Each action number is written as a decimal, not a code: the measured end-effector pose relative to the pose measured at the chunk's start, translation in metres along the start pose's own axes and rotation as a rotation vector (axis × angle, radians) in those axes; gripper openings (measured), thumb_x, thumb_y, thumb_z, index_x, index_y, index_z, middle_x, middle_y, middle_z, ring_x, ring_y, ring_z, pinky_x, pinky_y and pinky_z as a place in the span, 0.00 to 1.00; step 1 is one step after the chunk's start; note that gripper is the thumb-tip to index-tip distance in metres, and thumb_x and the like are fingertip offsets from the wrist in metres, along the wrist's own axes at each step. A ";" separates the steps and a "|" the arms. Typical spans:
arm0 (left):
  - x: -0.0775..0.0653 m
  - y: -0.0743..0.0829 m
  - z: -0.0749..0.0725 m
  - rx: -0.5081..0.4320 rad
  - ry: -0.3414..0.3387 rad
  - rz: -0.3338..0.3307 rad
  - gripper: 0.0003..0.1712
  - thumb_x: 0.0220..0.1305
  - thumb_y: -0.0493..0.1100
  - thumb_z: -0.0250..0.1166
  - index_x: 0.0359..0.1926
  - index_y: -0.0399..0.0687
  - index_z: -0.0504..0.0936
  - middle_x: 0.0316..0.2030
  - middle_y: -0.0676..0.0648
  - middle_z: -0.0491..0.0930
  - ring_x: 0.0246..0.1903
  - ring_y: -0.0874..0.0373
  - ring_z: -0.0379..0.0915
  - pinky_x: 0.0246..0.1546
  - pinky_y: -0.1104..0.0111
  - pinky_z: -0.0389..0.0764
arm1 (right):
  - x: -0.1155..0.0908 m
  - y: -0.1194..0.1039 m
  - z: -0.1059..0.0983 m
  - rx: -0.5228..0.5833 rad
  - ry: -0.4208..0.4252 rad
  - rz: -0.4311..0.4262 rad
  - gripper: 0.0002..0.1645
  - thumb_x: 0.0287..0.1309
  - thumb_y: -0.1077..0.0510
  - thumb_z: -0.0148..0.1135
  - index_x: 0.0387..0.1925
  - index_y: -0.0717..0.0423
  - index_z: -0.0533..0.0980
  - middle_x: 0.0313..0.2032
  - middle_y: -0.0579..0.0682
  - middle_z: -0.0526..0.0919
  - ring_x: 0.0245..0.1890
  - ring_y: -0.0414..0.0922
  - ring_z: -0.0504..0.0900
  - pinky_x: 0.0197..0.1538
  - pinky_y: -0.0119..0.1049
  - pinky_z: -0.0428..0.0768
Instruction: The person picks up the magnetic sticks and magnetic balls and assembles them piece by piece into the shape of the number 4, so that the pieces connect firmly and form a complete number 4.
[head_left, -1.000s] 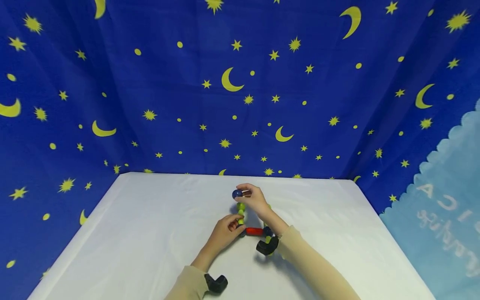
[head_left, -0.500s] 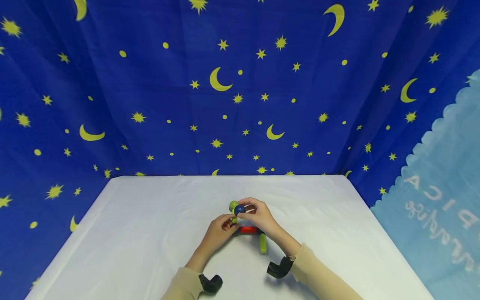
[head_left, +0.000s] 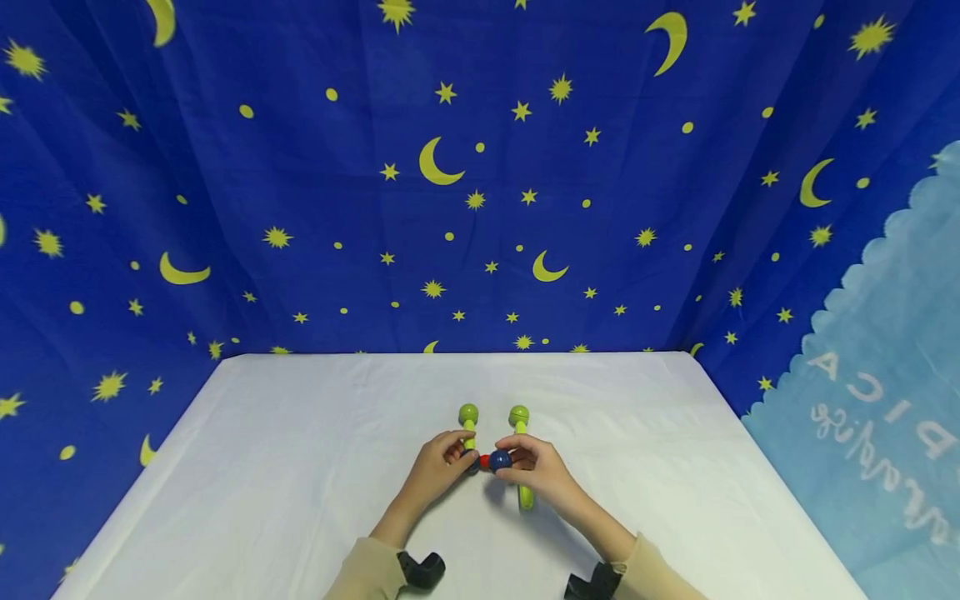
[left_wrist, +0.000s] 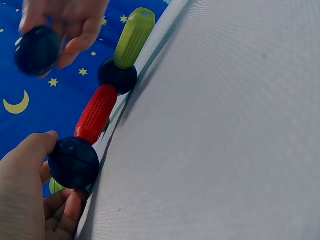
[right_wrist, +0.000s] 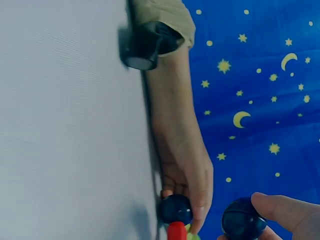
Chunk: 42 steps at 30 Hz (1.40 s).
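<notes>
My left hand pinches a dark blue ball at one corner of a toy made of balls and sticks. From that ball a red stick runs to a second dark blue ball, which also bears a lime-green stick pointing toward the near side. Farther away, two lime-green balls, the left one and the right one, top light green sticks. Between thumb and fingertips, my right hand holds a loose dark blue ball above the red stick, which it partly hides in the head view.
A white cloth-covered table lies under the toy. Behind it hangs a blue curtain with yellow moons and stars, and a light blue cloth hangs on the right. Black wrist mounts sit at both sleeves.
My right hand has brought the loose blue ball from above the far left green ball nearer and to the right, over the red stick. The left hand keeps its hold on the corner ball.
</notes>
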<state>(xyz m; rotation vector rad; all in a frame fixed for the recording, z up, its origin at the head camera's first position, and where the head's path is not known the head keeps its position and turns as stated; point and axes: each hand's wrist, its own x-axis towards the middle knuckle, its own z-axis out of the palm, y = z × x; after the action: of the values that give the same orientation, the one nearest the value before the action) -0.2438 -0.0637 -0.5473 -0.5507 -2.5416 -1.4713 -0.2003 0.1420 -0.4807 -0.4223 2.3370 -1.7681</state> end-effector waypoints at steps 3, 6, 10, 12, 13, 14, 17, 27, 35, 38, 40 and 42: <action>0.000 0.001 0.001 0.010 -0.002 -0.006 0.18 0.59 0.46 0.68 0.48 0.44 0.82 0.29 0.53 0.75 0.26 0.70 0.66 0.28 0.77 0.73 | -0.010 0.005 -0.002 -0.006 0.007 0.004 0.25 0.52 0.62 0.67 0.51 0.69 0.74 0.46 0.65 0.80 0.37 0.35 0.77 0.42 0.26 0.77; 0.000 0.001 0.001 0.010 -0.002 -0.009 0.18 0.58 0.46 0.68 0.48 0.44 0.82 0.29 0.53 0.75 0.26 0.70 0.66 0.28 0.77 0.73 | -0.021 0.009 -0.004 -0.010 0.013 0.003 0.25 0.51 0.62 0.68 0.50 0.69 0.74 0.45 0.66 0.80 0.37 0.34 0.78 0.43 0.26 0.78; 0.000 0.003 0.000 0.013 -0.003 -0.013 0.18 0.58 0.46 0.68 0.48 0.44 0.82 0.29 0.53 0.75 0.25 0.70 0.65 0.28 0.76 0.72 | -0.034 0.014 -0.006 0.002 0.014 0.017 0.25 0.49 0.63 0.69 0.49 0.70 0.74 0.45 0.65 0.80 0.35 0.34 0.78 0.43 0.26 0.78; 0.000 0.003 0.000 0.010 -0.001 -0.015 0.18 0.58 0.46 0.68 0.48 0.44 0.82 0.28 0.53 0.75 0.25 0.70 0.66 0.28 0.76 0.72 | -0.040 0.017 -0.007 0.016 0.018 0.025 0.25 0.48 0.64 0.69 0.49 0.70 0.74 0.46 0.64 0.80 0.35 0.33 0.78 0.42 0.25 0.78; 0.000 0.003 0.000 0.006 -0.001 -0.018 0.18 0.58 0.46 0.68 0.48 0.44 0.83 0.28 0.53 0.75 0.25 0.70 0.66 0.28 0.76 0.72 | -0.043 0.018 -0.007 0.019 0.023 0.031 0.25 0.48 0.64 0.69 0.49 0.70 0.74 0.45 0.63 0.80 0.34 0.33 0.78 0.42 0.25 0.78; 0.000 0.003 0.000 0.007 -0.002 -0.019 0.17 0.58 0.46 0.68 0.48 0.45 0.83 0.28 0.53 0.75 0.25 0.70 0.66 0.28 0.76 0.72 | -0.046 0.019 -0.007 0.028 0.029 0.036 0.25 0.48 0.64 0.69 0.48 0.71 0.74 0.44 0.63 0.81 0.34 0.33 0.78 0.42 0.25 0.78; 0.001 0.001 0.001 0.005 -0.003 -0.015 0.17 0.59 0.46 0.68 0.48 0.44 0.82 0.29 0.52 0.75 0.26 0.70 0.65 0.29 0.76 0.72 | -0.056 0.022 -0.007 0.050 0.053 0.044 0.26 0.47 0.65 0.69 0.49 0.72 0.73 0.42 0.61 0.81 0.34 0.33 0.79 0.41 0.25 0.79; 0.001 0.002 0.000 -0.002 -0.019 -0.036 0.18 0.59 0.47 0.67 0.48 0.44 0.82 0.30 0.51 0.75 0.26 0.69 0.66 0.29 0.76 0.73 | -0.073 0.035 -0.002 0.044 0.146 0.159 0.25 0.42 0.67 0.70 0.46 0.68 0.76 0.43 0.55 0.79 0.37 0.34 0.78 0.42 0.24 0.80; 0.000 0.004 -0.001 0.001 -0.034 -0.057 0.18 0.59 0.47 0.67 0.49 0.45 0.82 0.30 0.52 0.75 0.26 0.68 0.66 0.29 0.76 0.73 | -0.070 0.041 0.004 0.050 0.186 0.173 0.24 0.41 0.67 0.72 0.44 0.66 0.76 0.45 0.58 0.75 0.38 0.36 0.79 0.43 0.24 0.80; 0.001 0.004 -0.001 -0.006 -0.032 -0.057 0.18 0.59 0.47 0.67 0.49 0.45 0.82 0.30 0.52 0.75 0.27 0.68 0.66 0.30 0.76 0.73 | -0.068 0.042 0.006 0.024 0.201 0.167 0.23 0.41 0.66 0.72 0.43 0.64 0.77 0.44 0.58 0.75 0.38 0.36 0.79 0.43 0.24 0.80; 0.001 0.003 0.000 -0.009 -0.029 -0.056 0.18 0.59 0.47 0.67 0.49 0.45 0.82 0.30 0.51 0.75 0.27 0.68 0.66 0.30 0.76 0.73 | -0.067 0.042 0.007 0.006 0.212 0.157 0.23 0.41 0.66 0.72 0.43 0.64 0.77 0.44 0.58 0.74 0.38 0.36 0.78 0.43 0.24 0.80; 0.001 0.002 0.000 -0.012 -0.025 -0.049 0.18 0.59 0.47 0.67 0.49 0.45 0.82 0.30 0.51 0.75 0.27 0.68 0.66 0.30 0.76 0.73 | -0.066 0.041 0.008 -0.010 0.221 0.151 0.23 0.40 0.66 0.73 0.43 0.63 0.77 0.44 0.57 0.74 0.38 0.35 0.78 0.43 0.23 0.80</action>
<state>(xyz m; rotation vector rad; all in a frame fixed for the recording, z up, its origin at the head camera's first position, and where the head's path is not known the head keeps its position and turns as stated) -0.2437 -0.0622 -0.5451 -0.5154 -2.5850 -1.5055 -0.1404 0.1665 -0.5246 -0.0507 2.4490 -1.8135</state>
